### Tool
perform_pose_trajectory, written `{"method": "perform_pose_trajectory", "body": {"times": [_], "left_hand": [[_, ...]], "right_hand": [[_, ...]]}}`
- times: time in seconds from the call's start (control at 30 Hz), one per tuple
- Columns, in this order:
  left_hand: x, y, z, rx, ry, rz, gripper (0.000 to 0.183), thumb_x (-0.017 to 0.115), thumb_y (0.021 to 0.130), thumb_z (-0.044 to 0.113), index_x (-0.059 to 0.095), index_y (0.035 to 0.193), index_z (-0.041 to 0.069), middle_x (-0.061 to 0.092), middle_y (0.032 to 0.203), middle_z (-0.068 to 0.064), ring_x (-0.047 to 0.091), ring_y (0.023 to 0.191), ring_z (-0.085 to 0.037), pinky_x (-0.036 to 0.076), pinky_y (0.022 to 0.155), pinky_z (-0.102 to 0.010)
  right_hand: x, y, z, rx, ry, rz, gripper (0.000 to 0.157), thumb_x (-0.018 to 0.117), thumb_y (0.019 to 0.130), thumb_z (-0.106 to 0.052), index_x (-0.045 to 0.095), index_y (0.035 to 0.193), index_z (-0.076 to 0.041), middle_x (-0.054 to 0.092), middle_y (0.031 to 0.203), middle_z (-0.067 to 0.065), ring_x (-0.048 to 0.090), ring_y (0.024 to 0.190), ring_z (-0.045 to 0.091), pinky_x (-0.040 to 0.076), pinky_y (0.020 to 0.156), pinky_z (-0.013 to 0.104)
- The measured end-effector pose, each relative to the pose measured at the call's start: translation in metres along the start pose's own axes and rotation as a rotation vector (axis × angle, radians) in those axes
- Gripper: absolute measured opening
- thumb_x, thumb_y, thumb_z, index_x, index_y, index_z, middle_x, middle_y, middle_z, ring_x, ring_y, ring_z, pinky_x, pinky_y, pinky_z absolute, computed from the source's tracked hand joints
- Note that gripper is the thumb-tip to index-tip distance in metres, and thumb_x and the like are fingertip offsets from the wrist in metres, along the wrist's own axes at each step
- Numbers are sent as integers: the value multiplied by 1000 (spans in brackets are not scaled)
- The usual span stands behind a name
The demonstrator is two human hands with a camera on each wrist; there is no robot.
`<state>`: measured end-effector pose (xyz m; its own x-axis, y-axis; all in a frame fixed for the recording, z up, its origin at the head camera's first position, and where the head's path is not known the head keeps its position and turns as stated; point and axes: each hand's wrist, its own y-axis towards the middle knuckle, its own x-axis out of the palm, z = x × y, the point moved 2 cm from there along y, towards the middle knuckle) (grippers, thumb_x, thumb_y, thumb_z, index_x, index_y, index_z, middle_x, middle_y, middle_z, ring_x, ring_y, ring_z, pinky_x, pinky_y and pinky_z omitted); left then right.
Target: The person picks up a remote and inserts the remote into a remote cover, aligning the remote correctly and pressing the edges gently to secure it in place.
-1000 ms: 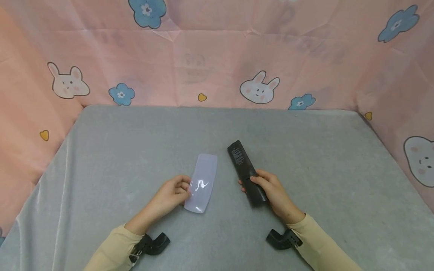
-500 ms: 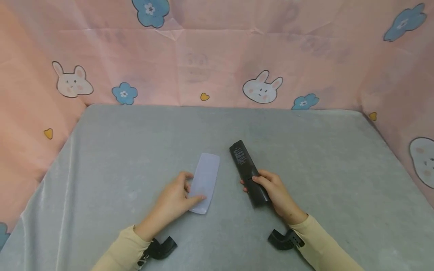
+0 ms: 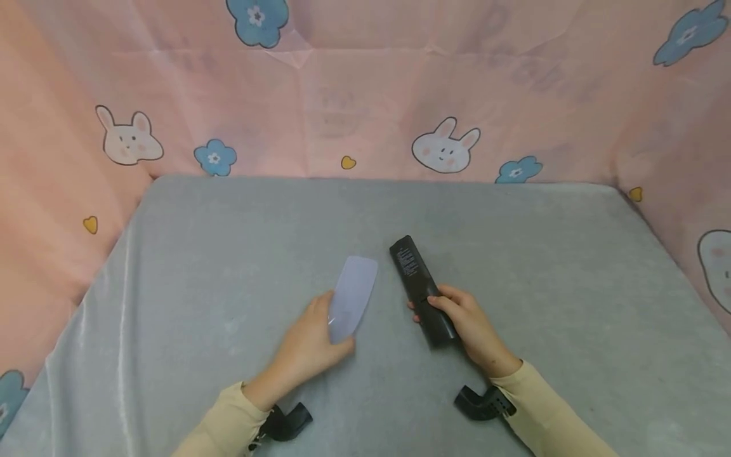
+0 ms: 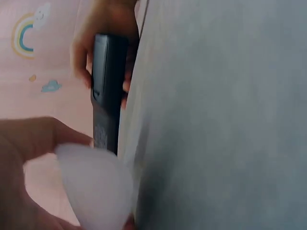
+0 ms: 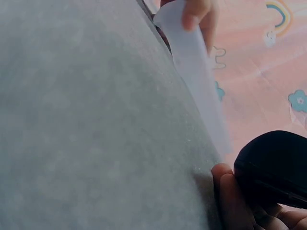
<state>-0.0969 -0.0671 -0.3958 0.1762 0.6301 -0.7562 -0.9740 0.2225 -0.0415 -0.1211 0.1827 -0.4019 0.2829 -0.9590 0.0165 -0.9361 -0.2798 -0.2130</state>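
My left hand grips the near end of a pale, translucent remote control cover, with the thumb at one edge and fingers at the other. In the left wrist view the cover shows end-on between thumb and fingers. A black remote control lies in my right hand, its back with small white print facing up and its far end pointing away to the left. My right thumb rests on top of the remote and the fingers wrap underneath. Cover and remote are apart, side by side.
A grey cloth covers the table, with folds along its left side. A pink printed curtain rises at the back and both sides. Black camera mounts sit on both wrists.
My left thumb has come across to the cover's right edge, and the hand has tilted the cover and shifted it slightly right. The right hand holds the remote much as before.
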Motion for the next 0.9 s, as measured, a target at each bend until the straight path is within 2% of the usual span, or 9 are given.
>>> {"method": "perform_pose_trajectory", "body": {"times": [0.07, 0.17, 0.27, 0.37, 0.5, 0.57, 0.67, 0.9], "left_hand": [[-5, 1, -3, -23, -97, -40, 77, 69, 73, 19, 36, 134, -15, 51, 123, -27, 54, 109, -37, 45, 93, -48], [-12, 3, -8, -54, -280, -110, 71, 64, 76, 13, 35, 136, -13, 56, 113, -22, 57, 97, -30, 50, 81, -41], [-15, 6, -15, -57, -517, -185, 67, 54, 78, 6, 29, 138, -10, 55, 106, -18, 57, 89, -23, 48, 71, -31], [-14, 6, -22, -54, -803, -283, 67, 43, 78, 0, 20, 141, -8, 51, 116, -27, 59, 97, -25, 47, 75, -27], [-11, 6, -25, -62, -1078, -379, 74, 36, 72, -6, 14, 144, -6, 39, 134, -35, 56, 112, -32, 48, 88, -33], [-9, 7, -26, -66, -1155, -396, 79, 34, 69, -8, 13, 145, -6, 35, 138, -36, 52, 117, -36, 47, 93, -38], [-9, 8, -26, -59, -1216, -392, 84, 33, 65, -11, 10, 146, -8, 32, 140, -36, 44, 124, -41, 43, 98, -44], [-11, 9, -29, 19, -1214, -335, 89, 37, 62, -13, 12, 147, -4, 30, 145, -28, 36, 131, -36, 34, 104, -38]], "right_hand": [[0, 0, 1, 5, -2, 4, 42, 45, 97, -10, 42, 132, 14, 61, 110, 28, 67, 84, 19, 54, 75, 34], [-2, 1, 2, 18, -4, 10, 41, 44, 97, -10, 43, 132, 13, 63, 109, 25, 67, 83, 20, 54, 74, 34], [-2, 1, 3, 20, 0, 12, 42, 44, 97, -10, 43, 132, 12, 63, 109, 25, 67, 83, 20, 54, 74, 34], [-1, 1, 2, 8, -6, 3, 43, 44, 97, -10, 41, 133, 12, 62, 110, 27, 67, 84, 20, 54, 75, 34], [-1, 1, 3, -3, -15, 2, 43, 44, 97, -10, 40, 133, 13, 61, 111, 28, 67, 84, 20, 54, 76, 34], [0, 0, 3, -9, -15, 6, 42, 44, 97, -9, 41, 133, 13, 62, 110, 27, 67, 83, 20, 54, 75, 33], [0, 1, 3, -20, -13, 3, 43, 45, 97, -9, 41, 133, 14, 62, 109, 26, 67, 83, 20, 54, 75, 33], [0, 1, 2, -18, -6, 4, 43, 46, 97, -9, 41, 132, 14, 63, 108, 26, 67, 82, 19, 54, 74, 32]]}}
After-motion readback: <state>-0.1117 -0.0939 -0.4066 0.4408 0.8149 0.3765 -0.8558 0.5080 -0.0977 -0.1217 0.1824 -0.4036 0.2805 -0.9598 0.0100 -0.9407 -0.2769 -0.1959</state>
